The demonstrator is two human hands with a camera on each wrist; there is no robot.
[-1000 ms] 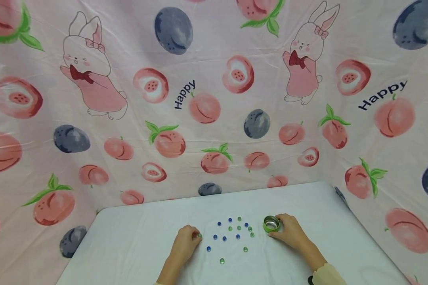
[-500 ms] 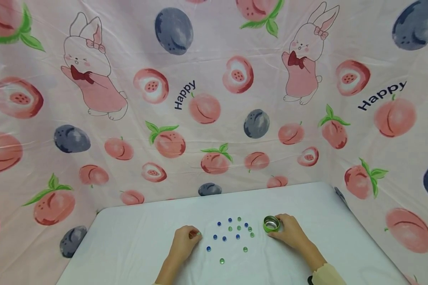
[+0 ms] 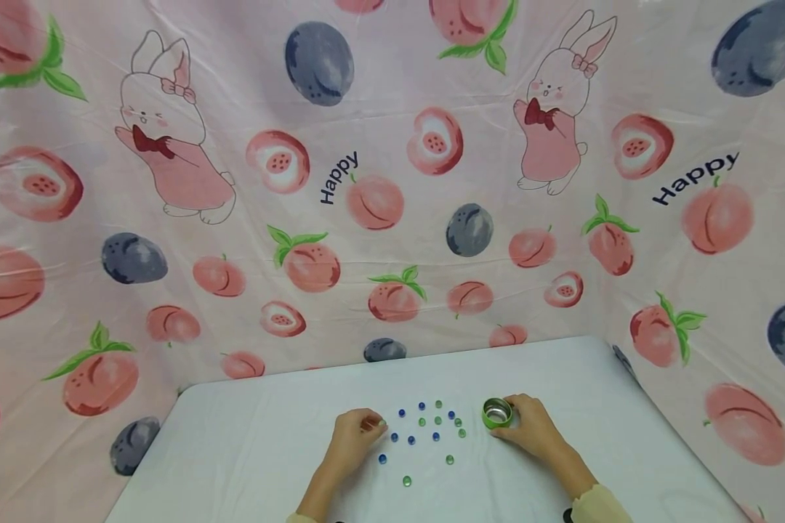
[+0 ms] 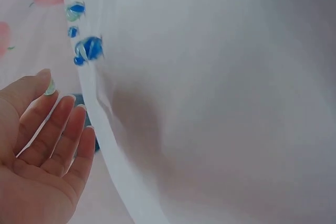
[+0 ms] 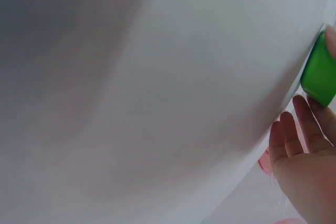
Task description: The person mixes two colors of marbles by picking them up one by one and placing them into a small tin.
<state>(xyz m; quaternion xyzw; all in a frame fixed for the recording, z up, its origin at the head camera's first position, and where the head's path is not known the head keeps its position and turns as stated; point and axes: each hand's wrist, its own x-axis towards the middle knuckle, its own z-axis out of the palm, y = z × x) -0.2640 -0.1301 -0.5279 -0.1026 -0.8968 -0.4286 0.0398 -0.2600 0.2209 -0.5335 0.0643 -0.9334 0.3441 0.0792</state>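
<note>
My left hand (image 3: pixel 352 442) pinches a small green glass marble (image 4: pixel 50 87) between thumb and index finger, the other fingers loosely extended in the left wrist view. It hovers at the left side of a scatter of marbles on the table. With thumb and fingers on either side, my right hand (image 3: pixel 536 430) grips a small round green tin (image 3: pixel 491 423), open at the top, with a shiny metal inside. The tin stands upright on the table to the right of the marbles. In the right wrist view, the tin's green wall (image 5: pixel 318 72) shows at the right edge.
Several blue marbles (image 3: pixel 411 440) and several green marbles (image 3: pixel 449 460) lie spread between the hands on the white-covered table (image 3: pixel 255 436). A fruit-and-rabbit patterned curtain (image 3: pixel 340 312) rises behind the table and at both sides. A dark object (image 3: pixel 623 359) sits at the right table edge.
My left hand, with the green marble in its fingertips, has lifted slightly and moved right toward the scattered marbles. The right hand and the tin have stayed in place.
</note>
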